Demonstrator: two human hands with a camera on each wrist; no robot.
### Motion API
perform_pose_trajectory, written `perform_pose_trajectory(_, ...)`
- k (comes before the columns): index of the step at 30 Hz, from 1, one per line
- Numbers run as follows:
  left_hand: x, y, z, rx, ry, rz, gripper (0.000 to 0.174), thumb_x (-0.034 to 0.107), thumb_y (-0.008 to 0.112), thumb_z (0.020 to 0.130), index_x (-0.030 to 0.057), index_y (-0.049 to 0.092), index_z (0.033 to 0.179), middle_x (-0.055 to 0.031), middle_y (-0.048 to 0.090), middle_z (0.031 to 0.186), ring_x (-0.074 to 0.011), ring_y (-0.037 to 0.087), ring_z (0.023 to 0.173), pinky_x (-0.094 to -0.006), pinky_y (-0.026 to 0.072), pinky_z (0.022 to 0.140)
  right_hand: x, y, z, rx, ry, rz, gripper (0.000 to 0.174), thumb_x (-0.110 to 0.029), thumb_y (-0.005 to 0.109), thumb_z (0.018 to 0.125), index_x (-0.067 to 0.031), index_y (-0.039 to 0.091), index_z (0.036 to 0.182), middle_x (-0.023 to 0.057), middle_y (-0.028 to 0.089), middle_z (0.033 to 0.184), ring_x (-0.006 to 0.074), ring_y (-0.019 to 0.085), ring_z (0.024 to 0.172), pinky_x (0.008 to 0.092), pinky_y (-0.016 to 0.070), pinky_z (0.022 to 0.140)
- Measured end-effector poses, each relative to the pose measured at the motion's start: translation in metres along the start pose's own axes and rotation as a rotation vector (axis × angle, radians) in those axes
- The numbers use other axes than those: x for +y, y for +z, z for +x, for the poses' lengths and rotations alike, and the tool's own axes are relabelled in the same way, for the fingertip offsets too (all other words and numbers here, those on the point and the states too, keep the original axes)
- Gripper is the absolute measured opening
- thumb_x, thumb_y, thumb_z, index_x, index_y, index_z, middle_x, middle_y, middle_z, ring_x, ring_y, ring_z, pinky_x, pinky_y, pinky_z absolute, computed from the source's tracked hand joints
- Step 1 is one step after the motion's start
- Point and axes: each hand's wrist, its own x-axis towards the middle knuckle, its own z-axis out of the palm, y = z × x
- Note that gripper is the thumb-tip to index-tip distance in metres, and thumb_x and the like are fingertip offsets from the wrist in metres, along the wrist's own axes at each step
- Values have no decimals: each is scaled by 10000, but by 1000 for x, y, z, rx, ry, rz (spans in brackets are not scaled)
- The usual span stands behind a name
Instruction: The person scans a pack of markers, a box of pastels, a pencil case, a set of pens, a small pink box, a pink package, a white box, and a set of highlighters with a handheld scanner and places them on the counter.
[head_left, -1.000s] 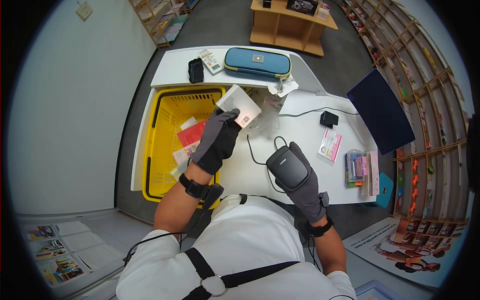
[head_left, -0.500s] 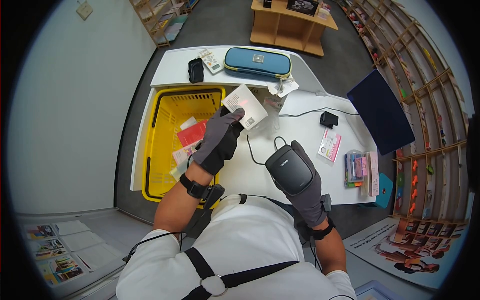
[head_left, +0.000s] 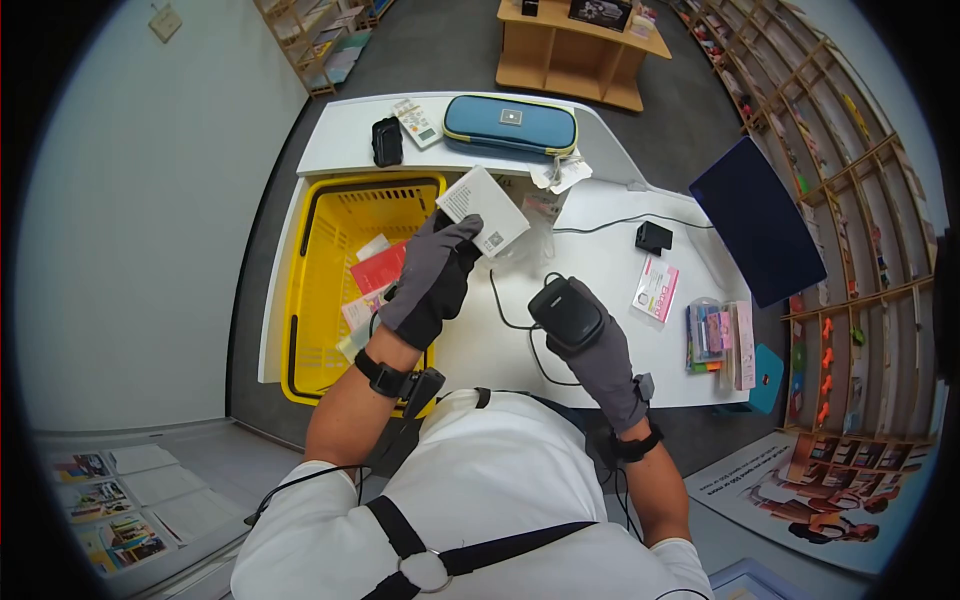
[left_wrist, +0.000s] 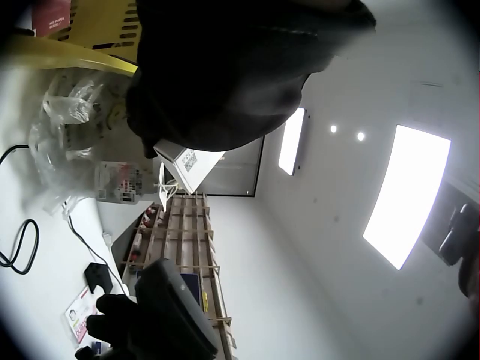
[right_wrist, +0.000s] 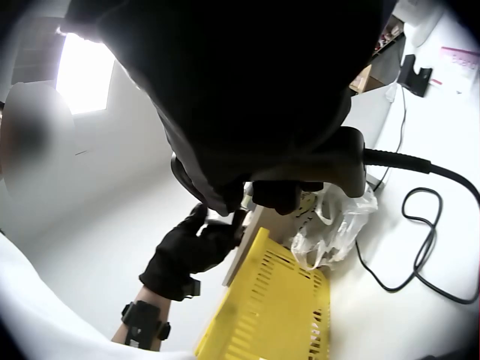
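Observation:
A white box [head_left: 478,200] with small print and a square code is pinched in my gloved left hand [head_left: 432,280], thumb across its face. It is held up near the right rim of the yellow basket [head_left: 310,265]. My gloved right hand [head_left: 612,365] grips a black corded barcode scanner [head_left: 566,312] over the white counter, its head towards the box. The box's coded side [left_wrist: 190,160] shows past the dark glove in the left wrist view. In the right wrist view the cord [right_wrist: 397,160] leaves the end of the scanner's handle.
Red and pink packets [head_left: 380,268] lie in the basket. Clear plastic bags [head_left: 530,243] stand behind the box. A blue case [head_left: 510,122] and a calculator [head_left: 416,122] rest on the raised ledge. A pink-and-white pack [head_left: 656,290], stationery packs [head_left: 712,330] and a dark monitor [head_left: 760,222] are at right.
The scanner has tipped, so its broad top face looks smaller now. A faint red glow on the box is gone. My left hand keeps its hold on the box, which has turned slightly.

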Motion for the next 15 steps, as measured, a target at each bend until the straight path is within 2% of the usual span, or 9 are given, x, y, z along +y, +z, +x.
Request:
perform_pose_trajectory(2,-1,-3,1,-5,2,-31,408,53,734,1008,6,594,1388,-106,694,1283,-208,704,1181,-331,603,1034,26,-2,4,2,140,8,778,-101,861,843,-63,565,1561,100,781,1230,157,749,1053,326,598,913)
perform_pose_trajectory(5,-8,-20,3,-92,126,253,391,47,714,1022,2,582,1387,-106,684,1287,-210,693,1200,-352,607,1053,74,-3,6,22,236,-5,698,-126,848,838,-59,623,1496,87,796,1136,154,745,943,322,597,838)
perform_pose_trajectory(7,-7,-25,3,-90,67,139,382,48,703,1030,2,580,1389,-105,683,1285,-208,696,1197,-360,611,1051,109,-4,4,71,299,-46,628,-141,839,826,-47,672,1424,79,798,1057,156,725,846,320,588,773)
perform_pose_trajectory(8,-8,-26,2,-88,5,23,374,50,693,1037,2,578,1390,-104,683,1283,-207,699,1194,-369,616,1049,123,-3,3,76,301,-46,628,-141,839,826,-47,672,1424,79,798,1057,156,725,846,320,588,773)
perform_pose_trajectory(10,-12,-28,1,-92,-61,-95,365,51,683,1045,2,576,1391,-102,683,1281,-206,702,1192,-378,620,1048,147,-5,3,106,437,-51,608,-158,837,810,-41,678,1385,121,793,1144,226,752,954,366,597,858)
perform_pose_trajectory(11,-16,-30,-1,-149,18,8,359,54,670,1054,6,573,1396,-102,681,1295,-202,705,1189,-384,626,1041,158,-5,1,122,508,-53,598,-166,835,801,-38,682,1365,142,791,1187,262,765,1008,390,602,900)
perform_pose_trajectory(13,-23,-31,-6,-265,182,213,347,59,646,1072,16,569,1408,-102,679,1321,-193,712,1183,-397,637,1028,174,-6,1,145,511,-49,597,-166,832,798,-37,679,1360,149,790,1183,268,764,1008,393,603,900)
perform_pose_trajectory(15,-25,-31,-9,-252,169,245,345,62,649,1072,17,575,1406,-98,687,1315,-188,719,1168,-392,640,1014,188,-5,2,179,515,-33,594,-166,825,791,-35,675,1351,161,788,1176,280,763,1008,399,605,901)
